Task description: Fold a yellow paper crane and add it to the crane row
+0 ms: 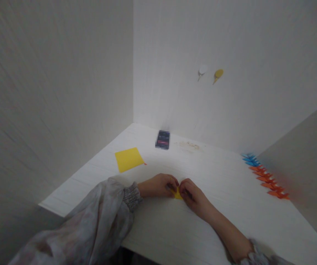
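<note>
Both hands, left (158, 185) and right (192, 194), pinch the small yellow paper (178, 193) between them on the tabletop (224, 176).

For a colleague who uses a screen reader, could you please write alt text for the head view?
A person's left hand and right hand pinch a small folded yellow paper on a white table set in a corner. Beyond lie a yellow paper square and a dark packet; folded blue pieces and orange pieces sit in a row at right.
</note>
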`<state>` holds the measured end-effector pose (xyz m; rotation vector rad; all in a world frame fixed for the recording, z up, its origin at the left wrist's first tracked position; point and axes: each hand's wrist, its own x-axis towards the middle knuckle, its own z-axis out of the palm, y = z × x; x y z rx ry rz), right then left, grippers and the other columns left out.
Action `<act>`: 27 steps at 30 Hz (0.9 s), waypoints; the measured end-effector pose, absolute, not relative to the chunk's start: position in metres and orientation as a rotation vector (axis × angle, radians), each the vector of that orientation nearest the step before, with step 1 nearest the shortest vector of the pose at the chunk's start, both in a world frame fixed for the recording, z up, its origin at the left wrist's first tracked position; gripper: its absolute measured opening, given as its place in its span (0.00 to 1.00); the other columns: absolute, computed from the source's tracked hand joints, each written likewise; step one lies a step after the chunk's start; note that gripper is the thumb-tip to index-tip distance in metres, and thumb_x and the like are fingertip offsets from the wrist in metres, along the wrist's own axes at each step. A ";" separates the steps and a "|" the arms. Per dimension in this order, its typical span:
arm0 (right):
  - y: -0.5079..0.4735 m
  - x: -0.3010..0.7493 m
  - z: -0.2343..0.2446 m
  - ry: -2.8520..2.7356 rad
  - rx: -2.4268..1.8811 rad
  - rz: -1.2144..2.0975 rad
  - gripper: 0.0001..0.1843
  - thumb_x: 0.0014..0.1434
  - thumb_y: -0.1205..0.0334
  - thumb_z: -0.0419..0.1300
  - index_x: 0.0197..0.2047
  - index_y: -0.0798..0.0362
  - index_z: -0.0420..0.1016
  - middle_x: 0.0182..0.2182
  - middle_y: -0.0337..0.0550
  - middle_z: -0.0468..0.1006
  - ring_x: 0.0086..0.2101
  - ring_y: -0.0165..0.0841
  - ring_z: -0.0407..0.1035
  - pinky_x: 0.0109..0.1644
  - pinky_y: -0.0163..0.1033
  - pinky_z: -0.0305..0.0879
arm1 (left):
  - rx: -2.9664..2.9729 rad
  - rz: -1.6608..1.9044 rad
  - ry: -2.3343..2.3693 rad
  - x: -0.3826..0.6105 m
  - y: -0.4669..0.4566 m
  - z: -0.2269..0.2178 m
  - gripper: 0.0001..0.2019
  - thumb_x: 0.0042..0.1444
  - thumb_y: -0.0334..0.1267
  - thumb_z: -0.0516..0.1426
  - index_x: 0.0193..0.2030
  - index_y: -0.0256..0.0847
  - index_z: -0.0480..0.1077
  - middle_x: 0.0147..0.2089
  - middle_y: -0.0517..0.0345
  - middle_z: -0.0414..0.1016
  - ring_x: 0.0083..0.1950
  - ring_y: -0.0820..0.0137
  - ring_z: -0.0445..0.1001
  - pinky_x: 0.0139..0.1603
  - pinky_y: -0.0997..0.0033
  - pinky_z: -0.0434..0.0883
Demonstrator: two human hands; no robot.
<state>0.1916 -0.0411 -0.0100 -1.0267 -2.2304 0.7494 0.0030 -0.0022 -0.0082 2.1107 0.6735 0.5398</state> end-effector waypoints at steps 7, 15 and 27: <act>-0.041 0.190 -0.008 -2.221 -1.017 0.768 0.08 0.52 0.74 0.48 0.29 0.52 0.60 0.31 0.41 0.62 0.33 0.31 0.60 0.36 0.36 0.59 | 2.085 0.620 0.767 0.010 -0.006 -0.011 0.06 0.46 0.37 0.56 0.27 0.35 0.70 0.39 0.58 0.69 0.35 0.76 0.68 0.36 0.79 0.63; -0.043 0.186 -0.003 -2.227 -1.038 0.787 0.11 0.47 0.78 0.48 0.29 0.52 0.60 0.31 0.41 0.62 0.33 0.31 0.59 0.36 0.36 0.59 | 2.128 0.629 0.886 0.015 -0.007 -0.014 0.12 0.42 0.43 0.59 0.25 0.35 0.68 0.36 0.59 0.67 0.31 0.77 0.66 0.33 0.78 0.61; -0.042 0.186 -0.006 -2.210 -1.007 0.803 0.09 0.49 0.76 0.47 0.28 0.52 0.59 0.32 0.41 0.62 0.34 0.31 0.60 0.36 0.36 0.59 | 2.228 0.539 0.930 0.014 -0.009 -0.005 0.14 0.42 0.47 0.58 0.27 0.36 0.69 0.36 0.59 0.67 0.30 0.76 0.66 0.33 0.77 0.61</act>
